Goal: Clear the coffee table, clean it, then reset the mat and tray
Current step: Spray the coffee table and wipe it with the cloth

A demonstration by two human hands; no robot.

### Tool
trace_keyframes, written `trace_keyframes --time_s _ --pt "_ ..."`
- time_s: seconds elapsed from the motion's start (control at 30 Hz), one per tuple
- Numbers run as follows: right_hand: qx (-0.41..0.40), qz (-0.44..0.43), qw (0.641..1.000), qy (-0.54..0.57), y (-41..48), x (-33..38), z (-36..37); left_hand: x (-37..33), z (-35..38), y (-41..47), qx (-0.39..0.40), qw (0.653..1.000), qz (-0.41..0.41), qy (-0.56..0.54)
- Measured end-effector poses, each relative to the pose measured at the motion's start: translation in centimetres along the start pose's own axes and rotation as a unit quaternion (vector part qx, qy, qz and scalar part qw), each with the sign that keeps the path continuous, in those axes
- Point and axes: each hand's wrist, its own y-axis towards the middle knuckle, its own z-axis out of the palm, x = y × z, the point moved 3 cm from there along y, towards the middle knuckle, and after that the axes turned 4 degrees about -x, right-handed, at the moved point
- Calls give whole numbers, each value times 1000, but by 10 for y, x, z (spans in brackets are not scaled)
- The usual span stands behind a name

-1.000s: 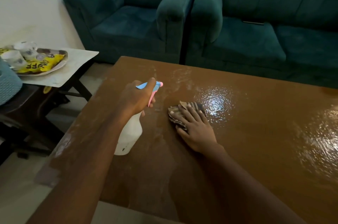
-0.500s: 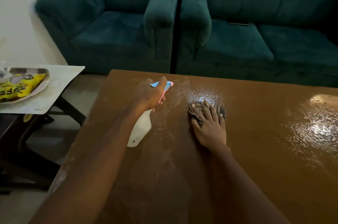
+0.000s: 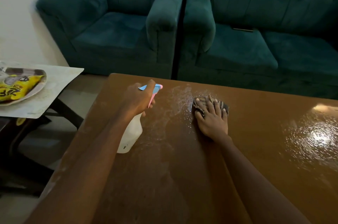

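The brown coffee table [image 3: 256, 150] is wet, with spray droplets near its far edge and a shiny patch at the right. My left hand [image 3: 137, 99] grips a white spray bottle [image 3: 130, 134] with a blue and pink trigger head, held just above the table's left part. My right hand [image 3: 213, 119] presses flat, fingers straight, on a striped brown cloth [image 3: 200, 102] beside the droplets. At the far left a tray [image 3: 39, 88] holding a yellow packet [image 3: 16, 90] sits on a pale mat [image 3: 60, 84] on a side table.
A teal armchair [image 3: 113, 37] and a teal sofa [image 3: 256, 44] stand close behind the coffee table's far edge. A small dark object [image 3: 243, 29] lies on the sofa seat. The dark side table [image 3: 22, 132] stands left of the coffee table, with bare floor between.
My right hand has slid the cloth away from me toward the table's far edge. The left hand with the spray bottle moved the same way. Fresh droplets show beside the cloth.
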Motion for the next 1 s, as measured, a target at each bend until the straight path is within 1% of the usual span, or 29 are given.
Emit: trace_keyframes --time_s 0.13,0.23,0.33,0.4,0.47,0.53,0.6,0.7,0.77,0.83,0.9,1.0 --pt "-5 10 1000 -9 50 17 0 3 -5 1 -21 999 -6 -24" --pt "-4 -25 1000 -13 81 53 7 4 -15 -5 -51 998 -2 -38" --pt "-1 -98 995 -31 84 92 19 6 -25 -12 -82 996 13 -39" --pt "15 -171 984 -50 66 104 25 7 -29 -14 -91 995 10 -40" --pt "23 -252 966 -58 36 96 26 8 -29 -14 -88 995 9 -34" --pt "26 -300 952 -52 8 73 23 7 -28 -14 -89 996 13 -18" --pt "9 -287 956 -51 -1 43 16 7 -28 -14 -90 996 10 -19" --pt "-8 -186 981 -50 31 9 5 8 -28 -13 -89 996 4 -31" --pt "-16 -122 991 -48 63 4 -1 7 -27 -15 -86 996 -2 -29" --pt "-21 -86 995 -40 90 15 -2 8 -26 -15 -86 996 -10 -34" --pt "-14 -89 995 -41 103 40 5 9 -26 -14 -91 995 -12 -29" --pt "4 -164 985 -44 99 82 16 18 -26 -7 -102 994 -28 -22"
